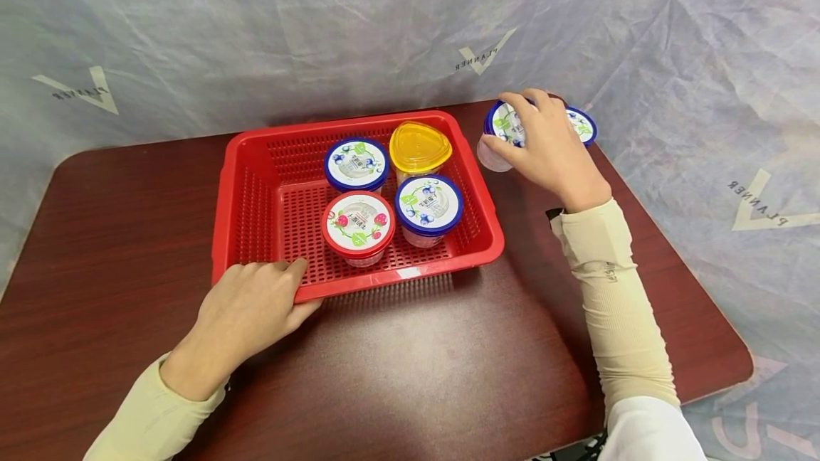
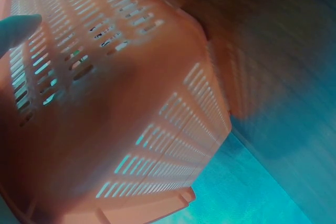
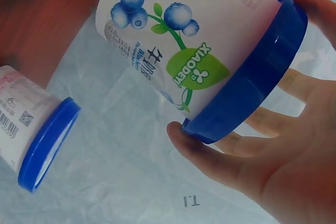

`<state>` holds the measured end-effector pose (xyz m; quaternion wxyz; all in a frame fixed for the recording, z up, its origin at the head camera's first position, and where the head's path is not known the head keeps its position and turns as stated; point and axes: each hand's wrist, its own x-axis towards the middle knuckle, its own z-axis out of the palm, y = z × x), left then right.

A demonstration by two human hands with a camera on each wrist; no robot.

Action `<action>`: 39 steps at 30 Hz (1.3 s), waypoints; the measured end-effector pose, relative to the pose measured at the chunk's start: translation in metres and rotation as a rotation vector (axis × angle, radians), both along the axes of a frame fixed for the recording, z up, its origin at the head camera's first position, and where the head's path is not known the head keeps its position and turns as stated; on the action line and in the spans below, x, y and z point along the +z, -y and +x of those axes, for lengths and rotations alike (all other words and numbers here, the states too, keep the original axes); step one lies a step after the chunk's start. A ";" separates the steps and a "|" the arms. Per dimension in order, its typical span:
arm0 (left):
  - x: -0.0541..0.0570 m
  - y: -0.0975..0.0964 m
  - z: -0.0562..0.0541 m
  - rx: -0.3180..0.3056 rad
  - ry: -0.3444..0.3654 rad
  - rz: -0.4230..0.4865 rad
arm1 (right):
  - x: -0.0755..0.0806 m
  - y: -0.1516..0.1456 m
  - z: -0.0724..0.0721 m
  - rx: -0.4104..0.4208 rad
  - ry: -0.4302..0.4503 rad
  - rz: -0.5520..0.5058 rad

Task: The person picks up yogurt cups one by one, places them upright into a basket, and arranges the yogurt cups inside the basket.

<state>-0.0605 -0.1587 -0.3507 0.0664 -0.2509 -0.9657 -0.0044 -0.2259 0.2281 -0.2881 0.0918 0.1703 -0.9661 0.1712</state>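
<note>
My left hand (image 1: 250, 311) grips the front rim of a red perforated plastic basket (image 1: 410, 273), near its left corner. To the right of the basket my right hand (image 1: 544, 144) holds a blue-lidded cup (image 1: 505, 125) by its lid. Blueberries and a green leaf decorate this cup (image 3: 173, 40) in the right wrist view, with thumb and fingers round the lid's edge. I cannot tell whether its base touches the table. Inside the basket are two blue-lidded cups (image 1: 429, 203), a red-lidded cup (image 1: 359, 221) with strawberries, and a yellow-lidded container (image 1: 419, 146).
Another blue-lidded cup (image 1: 581, 126) stands behind my right hand near the table's back right edge, partly hidden. A grey printed cloth (image 1: 359, 41) rises behind and beside the brown table (image 1: 115, 233). The basket's contents sit toward its right side.
</note>
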 end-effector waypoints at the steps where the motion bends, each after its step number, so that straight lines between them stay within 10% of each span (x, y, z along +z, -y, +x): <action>1: 0.000 0.000 0.000 -0.001 -0.001 0.000 | 0.001 0.000 0.000 0.002 -0.003 0.001; 39: -0.001 0.001 0.000 -0.011 -0.023 0.004 | 0.027 0.020 0.041 0.067 -0.162 -0.053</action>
